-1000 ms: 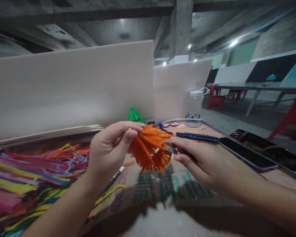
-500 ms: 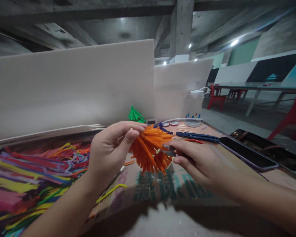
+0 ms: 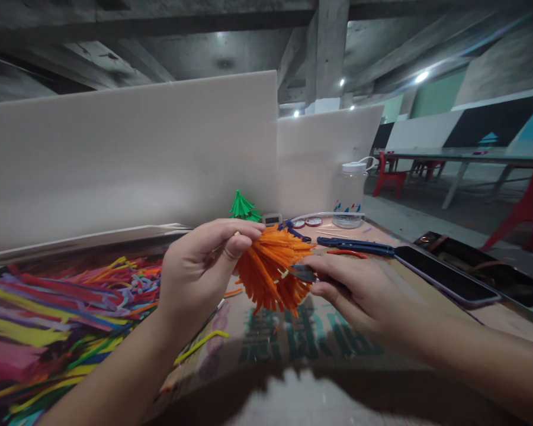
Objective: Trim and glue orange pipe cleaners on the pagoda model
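Observation:
My left hand (image 3: pixel 204 260) pinches the top of an orange pipe-cleaner cone (image 3: pixel 270 272), thumb and forefinger pressed together. Fuzzy orange strands fan out down and to the right, and a small pale tip shows inside. From the right, my right hand (image 3: pixel 350 290) grips a small dark metal-tipped tool (image 3: pixel 304 273); its handle is hidden in the fingers, so I cannot tell its exact kind. The tool's tip reaches to the cone's open side, by the pale tip. Behind them stands a green pipe-cleaner tree (image 3: pixel 242 206).
Loose colourful pipe cleaners (image 3: pixel 71 313) fill the left side. A clear bottle (image 3: pixel 349 195), a blue cutter knife (image 3: pixel 355 246) and a phone (image 3: pixel 446 275) are at the right. A white board (image 3: pixel 128 160) rises behind; a bent yellow strand (image 3: pixel 202 345) lies in front.
The tool's dark tip has shifted slightly and shows more clearly beside the cone. Both hands otherwise keep nearly the same place and hold.

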Demonstrator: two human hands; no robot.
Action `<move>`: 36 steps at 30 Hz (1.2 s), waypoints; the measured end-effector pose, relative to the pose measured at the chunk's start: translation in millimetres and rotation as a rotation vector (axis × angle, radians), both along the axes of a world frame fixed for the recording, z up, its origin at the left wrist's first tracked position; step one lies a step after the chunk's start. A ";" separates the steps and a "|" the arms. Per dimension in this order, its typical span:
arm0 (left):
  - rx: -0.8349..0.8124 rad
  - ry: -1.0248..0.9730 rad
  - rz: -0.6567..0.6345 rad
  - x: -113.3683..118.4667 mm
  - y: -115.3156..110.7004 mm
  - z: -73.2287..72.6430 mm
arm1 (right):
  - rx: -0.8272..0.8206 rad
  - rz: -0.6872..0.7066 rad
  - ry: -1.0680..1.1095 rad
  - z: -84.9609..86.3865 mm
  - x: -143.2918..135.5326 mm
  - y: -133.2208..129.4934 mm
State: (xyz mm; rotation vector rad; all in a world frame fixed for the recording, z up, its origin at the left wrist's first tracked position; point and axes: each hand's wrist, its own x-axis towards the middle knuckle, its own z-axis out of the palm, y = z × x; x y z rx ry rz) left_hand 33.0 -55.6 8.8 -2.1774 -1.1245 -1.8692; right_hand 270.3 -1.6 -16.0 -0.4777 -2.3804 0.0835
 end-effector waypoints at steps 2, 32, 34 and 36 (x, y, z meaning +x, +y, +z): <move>-0.009 0.001 0.005 -0.1 0.2 -0.1 | 0.023 -0.004 -0.009 -0.7 -0.2 0.2; -0.475 0.003 0.130 -20.9 28.2 0.1 | 0.205 -0.137 -0.125 -22.1 -7.6 21.2; -0.448 0.031 0.134 -21.1 28.8 0.5 | 0.248 -0.146 -0.149 -21.4 -8.0 23.8; -0.437 0.051 0.101 -21.5 31.0 -0.3 | 0.279 -0.151 -0.159 -21.2 -8.1 26.1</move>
